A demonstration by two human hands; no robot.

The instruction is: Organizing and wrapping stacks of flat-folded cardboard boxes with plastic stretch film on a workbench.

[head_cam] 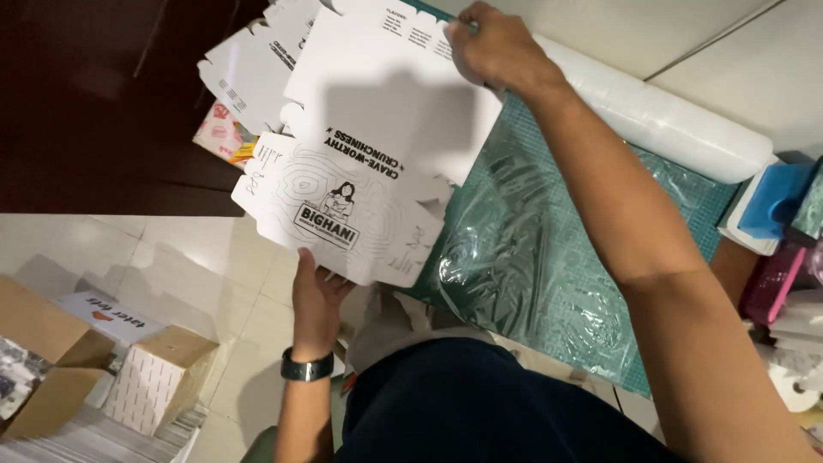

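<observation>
Nearest to the camera were the person's dark trousers (480, 403), and at the lower left stood brown cardboard boxes (51, 351) on the pale tiled floor (197, 274). One small box (159, 377) there had a patterned white side.

The left hand (315, 296), with a dark wristwatch (306, 369) on the wrist, was closed on the near edge of a flat white carton blank (343, 210). The thumb lay on top of the card and the fingers went under it, so the blank was pinched between them. This blank was unfolded, printed with black line drawings and lettering, and it was held tilted over the left edge of a green cutting mat (549, 257) that was covered with clear wrinkled plastic.

Farther away, the right hand (489, 47) reached across and pressed down on the far corner of a second, bigger white blank (386, 86). The fingers were curled over its edge, but I could not tell if they really gripped it. More white blanks (249, 69) lay under it at the left, and a pink printed package (219, 133) showed below them.

Behind the mat lay a roll of clear plastic film (660, 120), and at the right were a blue object (776, 201) and a pink one (771, 283).
</observation>
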